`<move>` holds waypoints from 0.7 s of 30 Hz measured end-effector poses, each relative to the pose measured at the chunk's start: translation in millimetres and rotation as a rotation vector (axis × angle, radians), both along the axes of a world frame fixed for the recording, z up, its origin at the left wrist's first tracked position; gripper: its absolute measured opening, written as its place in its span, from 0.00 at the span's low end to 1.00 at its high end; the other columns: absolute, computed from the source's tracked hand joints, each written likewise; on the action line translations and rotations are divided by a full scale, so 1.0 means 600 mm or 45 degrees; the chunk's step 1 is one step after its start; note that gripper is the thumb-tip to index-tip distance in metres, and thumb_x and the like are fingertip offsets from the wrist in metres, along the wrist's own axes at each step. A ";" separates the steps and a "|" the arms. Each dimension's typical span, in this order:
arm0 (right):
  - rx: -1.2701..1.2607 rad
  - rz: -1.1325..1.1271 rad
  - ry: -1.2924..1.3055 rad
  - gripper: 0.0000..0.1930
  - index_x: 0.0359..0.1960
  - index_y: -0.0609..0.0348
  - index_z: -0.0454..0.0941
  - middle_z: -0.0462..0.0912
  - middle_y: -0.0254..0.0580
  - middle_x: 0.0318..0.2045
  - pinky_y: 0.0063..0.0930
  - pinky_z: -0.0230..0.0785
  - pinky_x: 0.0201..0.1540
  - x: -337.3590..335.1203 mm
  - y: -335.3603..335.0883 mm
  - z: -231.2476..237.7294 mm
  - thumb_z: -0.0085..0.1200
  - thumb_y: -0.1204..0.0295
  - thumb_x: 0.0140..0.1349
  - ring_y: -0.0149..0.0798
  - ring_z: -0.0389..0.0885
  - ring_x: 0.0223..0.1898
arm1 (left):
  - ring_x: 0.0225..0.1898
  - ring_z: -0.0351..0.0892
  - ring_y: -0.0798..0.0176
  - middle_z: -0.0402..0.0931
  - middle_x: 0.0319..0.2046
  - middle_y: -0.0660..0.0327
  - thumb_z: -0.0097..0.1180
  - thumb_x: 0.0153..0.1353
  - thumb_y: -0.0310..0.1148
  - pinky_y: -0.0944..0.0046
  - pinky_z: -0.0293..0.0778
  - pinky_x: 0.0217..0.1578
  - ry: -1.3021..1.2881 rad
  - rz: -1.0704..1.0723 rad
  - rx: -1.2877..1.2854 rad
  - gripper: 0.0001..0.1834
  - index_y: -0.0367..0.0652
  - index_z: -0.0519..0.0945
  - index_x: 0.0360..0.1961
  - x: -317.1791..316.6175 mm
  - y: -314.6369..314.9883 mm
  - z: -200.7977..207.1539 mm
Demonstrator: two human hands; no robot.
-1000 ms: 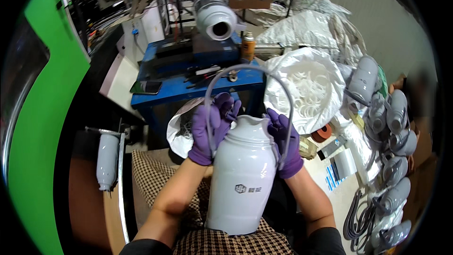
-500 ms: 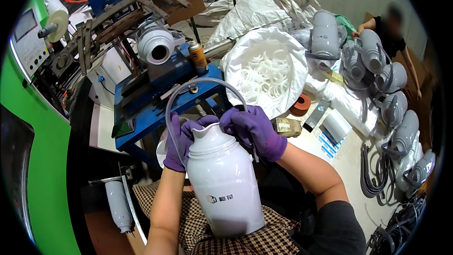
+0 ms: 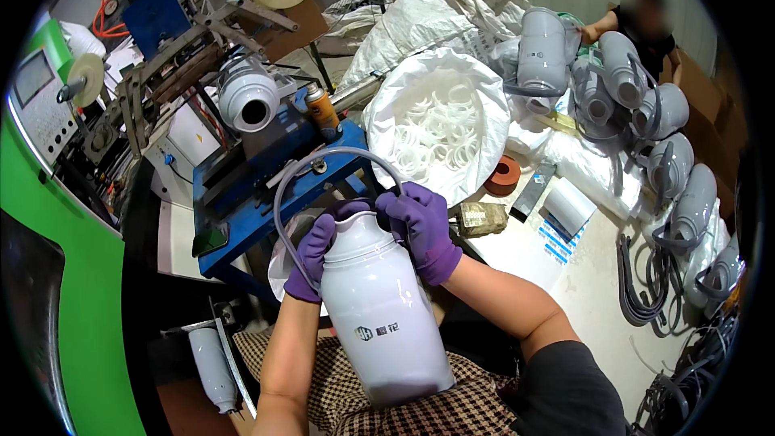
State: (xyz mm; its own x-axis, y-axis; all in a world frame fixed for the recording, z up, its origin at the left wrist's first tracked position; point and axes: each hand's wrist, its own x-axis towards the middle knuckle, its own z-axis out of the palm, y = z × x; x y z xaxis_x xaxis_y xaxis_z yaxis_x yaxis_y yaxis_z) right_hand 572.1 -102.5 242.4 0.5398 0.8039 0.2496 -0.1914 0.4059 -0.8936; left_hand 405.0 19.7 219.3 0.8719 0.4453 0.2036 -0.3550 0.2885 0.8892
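Note:
A pale grey thermos jug casing (image 3: 387, 363) stands tilted on my lap, with its pouring lip and round neck at the far end. Its arched grey handle (image 3: 347, 150) rises over the neck. My left hand (image 3: 313, 249), in a purple glove, curls around the left side of the neck, inside the handle's left leg. On the other side my right hand (image 3: 425, 232), gloved alike, is closed at the neck and the handle's right leg. The fingertips are partly hidden behind the rim, and so is the handle's right lower end.
Ahead left, a blue bench (image 3: 242, 230) bears another casing (image 3: 249, 101) and an orange spray can (image 3: 321, 105). A white sack (image 3: 379, 113) holds several clear rings. Several grey jugs (image 3: 542, 52) lie at right, where a co-worker's arm (image 3: 597, 28) reaches in. Dark straps (image 3: 634, 282) lie nearby.
The view has shifted slightly. My left fingers have moved lower around the neck, and my right hand has dropped closer to its side. The co-worker's arm now reaches toward a grey jug.

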 end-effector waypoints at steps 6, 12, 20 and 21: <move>0.049 0.464 0.315 0.11 0.43 0.63 0.80 0.79 0.34 0.30 0.18 0.67 0.37 0.033 -0.012 0.018 0.62 0.68 0.66 0.23 0.75 0.30 | 0.62 0.77 0.53 0.75 0.63 0.51 0.49 0.73 0.58 0.52 0.72 0.65 -0.058 -0.079 -0.239 0.37 0.37 0.72 0.68 0.003 -0.011 -0.015; 0.536 0.851 0.700 0.29 0.61 0.67 0.72 0.82 0.47 0.50 0.40 0.69 0.64 0.074 -0.009 -0.042 0.50 0.52 0.72 0.42 0.80 0.55 | 0.60 0.78 0.55 0.78 0.60 0.51 0.42 0.78 0.53 0.56 0.71 0.65 -0.128 -0.127 -0.228 0.31 0.37 0.74 0.65 0.067 -0.027 0.002; -0.031 0.266 -0.386 0.18 0.61 0.58 0.76 0.82 0.42 0.53 0.30 0.70 0.60 0.120 -0.073 -0.023 0.55 0.69 0.71 0.36 0.79 0.55 | 0.54 0.79 0.62 0.80 0.51 0.54 0.49 0.73 0.26 0.62 0.76 0.55 -0.208 0.367 -0.345 0.16 0.35 0.78 0.58 0.069 0.001 -0.115; -0.061 -0.062 -0.749 0.17 0.61 0.56 0.76 0.81 0.41 0.50 0.30 0.71 0.56 0.150 -0.092 -0.039 0.54 0.70 0.71 0.34 0.79 0.51 | 0.58 0.76 0.61 0.78 0.56 0.53 0.48 0.74 0.27 0.63 0.75 0.57 0.061 0.661 0.399 0.17 0.36 0.75 0.61 0.051 -0.036 -0.137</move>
